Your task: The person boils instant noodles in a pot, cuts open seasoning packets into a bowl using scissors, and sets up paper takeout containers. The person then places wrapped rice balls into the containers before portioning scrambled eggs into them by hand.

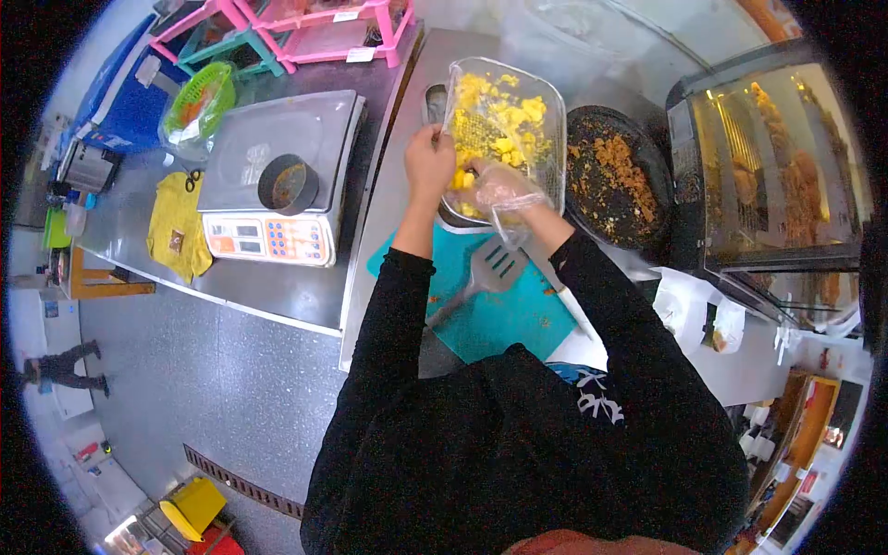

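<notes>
A metal mesh basket (561, 111) holds yellow food pieces (513, 116) in chunks and crumbs. At its near left side my left hand (430, 165) is closed, pinching the edge of a clear plastic bag (452, 100). My right hand (504, 190), covered by a clear plastic glove, reaches over the basket's near edge. Its fingers are curled around yellow pieces close to my left hand. Just below the basket, a slotted spatula (495, 268) lies on a turquoise cutting board (518, 319) with a few crumbs on it.
To the right stand a black pan (615, 180) with brown crumbly food and a glass-fronted cabinet (777, 176) with skewered food. On the left counter are a scale (268, 238) bearing a small dark bowl (288, 183), a yellow cloth (178, 227) and a green basket (203, 92).
</notes>
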`<action>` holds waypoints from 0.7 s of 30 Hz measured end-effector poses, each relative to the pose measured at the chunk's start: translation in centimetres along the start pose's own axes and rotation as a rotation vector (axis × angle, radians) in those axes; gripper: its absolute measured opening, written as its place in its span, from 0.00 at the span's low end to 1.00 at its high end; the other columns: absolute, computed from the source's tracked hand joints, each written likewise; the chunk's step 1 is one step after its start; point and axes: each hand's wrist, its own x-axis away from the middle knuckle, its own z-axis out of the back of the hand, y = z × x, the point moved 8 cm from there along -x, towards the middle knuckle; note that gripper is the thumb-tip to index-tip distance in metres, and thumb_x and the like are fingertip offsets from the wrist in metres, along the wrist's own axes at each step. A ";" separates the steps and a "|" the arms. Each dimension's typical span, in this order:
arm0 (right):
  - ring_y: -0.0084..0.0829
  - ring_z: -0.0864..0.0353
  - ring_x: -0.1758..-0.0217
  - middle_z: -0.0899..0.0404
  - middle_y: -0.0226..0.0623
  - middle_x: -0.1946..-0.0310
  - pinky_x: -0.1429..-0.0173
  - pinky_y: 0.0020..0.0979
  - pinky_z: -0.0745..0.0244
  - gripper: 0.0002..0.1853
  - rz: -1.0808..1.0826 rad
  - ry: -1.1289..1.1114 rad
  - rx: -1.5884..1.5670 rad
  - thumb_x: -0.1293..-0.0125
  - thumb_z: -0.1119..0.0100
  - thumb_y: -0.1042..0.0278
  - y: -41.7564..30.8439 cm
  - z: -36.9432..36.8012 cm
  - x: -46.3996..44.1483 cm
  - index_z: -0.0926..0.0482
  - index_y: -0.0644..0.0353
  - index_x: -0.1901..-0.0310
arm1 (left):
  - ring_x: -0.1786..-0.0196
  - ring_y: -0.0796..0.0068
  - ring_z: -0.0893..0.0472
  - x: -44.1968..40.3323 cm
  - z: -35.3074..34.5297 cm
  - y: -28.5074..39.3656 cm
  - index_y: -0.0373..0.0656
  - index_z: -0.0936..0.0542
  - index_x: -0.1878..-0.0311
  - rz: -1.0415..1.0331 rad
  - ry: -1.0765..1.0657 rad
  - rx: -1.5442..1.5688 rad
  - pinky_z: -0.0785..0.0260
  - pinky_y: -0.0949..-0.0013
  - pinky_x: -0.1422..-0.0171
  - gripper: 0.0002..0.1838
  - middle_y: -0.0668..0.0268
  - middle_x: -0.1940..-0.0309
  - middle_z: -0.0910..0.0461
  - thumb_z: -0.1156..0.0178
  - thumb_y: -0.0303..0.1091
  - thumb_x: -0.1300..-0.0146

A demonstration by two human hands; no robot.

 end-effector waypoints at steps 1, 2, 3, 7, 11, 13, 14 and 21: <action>0.45 0.25 0.55 0.25 0.53 0.59 0.51 0.38 0.32 0.36 0.044 0.006 -0.062 0.57 0.39 0.42 -0.2 0.1 0.1 0.28 0.65 0.53 | 0.67 0.63 0.22 -0.1 -0.1 -0.5 0.35 0.22 0.63 -0.037 0.034 -0.011 0.32 0.66 0.60 0.13 0.54 0.70 0.21 0.47 0.34 0.47; 0.45 0.25 0.55 0.25 0.53 0.59 0.51 0.38 0.32 0.36 0.042 0.013 -0.065 0.57 0.39 0.42 -0.1 0.3 0.1 0.28 0.65 0.53 | 0.67 0.63 0.22 -0.1 -0.2 -1.0 0.35 0.22 0.63 -0.074 0.067 -0.022 0.32 0.66 0.61 0.13 0.54 0.71 0.21 0.46 0.34 0.48; 0.43 0.24 0.55 0.24 0.51 0.59 0.51 0.37 0.32 0.36 -0.025 0.003 -0.118 0.58 0.38 0.42 0.1 0.6 0.3 0.28 0.64 0.52 | 0.67 0.63 0.22 -0.2 -0.2 -1.1 0.35 0.22 0.63 -0.079 0.061 -0.022 0.32 0.66 0.61 0.13 0.54 0.71 0.21 0.46 0.34 0.48; 0.36 0.24 0.58 0.23 0.42 0.60 0.55 0.35 0.28 0.36 -0.218 0.015 -0.515 0.57 0.33 0.48 1.4 1.8 1.0 0.31 0.59 0.47 | 0.63 0.55 0.23 -0.4 -0.8 -2.4 0.37 0.22 0.63 0.013 -0.061 -0.023 0.33 0.61 0.57 0.12 0.51 0.67 0.23 0.46 0.33 0.49; 0.26 0.25 0.60 0.25 0.33 0.65 0.61 0.29 0.23 0.27 -0.274 0.033 -0.949 0.51 0.33 0.62 0.7 4.0 2.4 0.32 0.57 0.49 | 0.64 0.55 0.23 0.0 -0.7 -2.4 0.37 0.22 0.62 0.054 -0.107 -0.025 0.32 0.62 0.59 0.14 0.50 0.69 0.22 0.46 0.35 0.48; 0.26 0.26 0.60 0.25 0.33 0.64 0.60 0.30 0.24 0.26 -0.281 0.144 -1.098 0.50 0.34 0.62 1.5 4.1 2.5 0.31 0.56 0.50 | 0.66 0.56 0.22 0.0 -0.2 -1.4 0.38 0.22 0.62 -0.005 -0.118 -0.056 0.32 0.62 0.60 0.14 0.50 0.70 0.22 0.47 0.36 0.48; 0.25 0.26 0.59 0.26 0.32 0.64 0.60 0.31 0.24 0.24 -0.286 0.253 -1.237 0.49 0.35 0.61 2.6 4.7 3.0 0.31 0.55 0.50 | 0.67 0.58 0.22 0.4 0.0 -1.5 0.38 0.22 0.63 0.120 -0.148 -0.205 0.32 0.63 0.61 0.13 0.52 0.71 0.22 0.47 0.36 0.47; 0.24 0.26 0.60 0.25 0.30 0.62 0.62 0.27 0.26 0.23 -0.333 0.405 -1.201 0.49 0.36 0.58 6.9 10.1 16.1 0.29 0.54 0.51 | 0.70 0.75 0.26 -1.8 -1.8 -8.9 0.38 0.23 0.67 0.014 -0.224 -0.105 0.34 0.68 0.64 0.10 0.61 0.75 0.23 0.45 0.36 0.47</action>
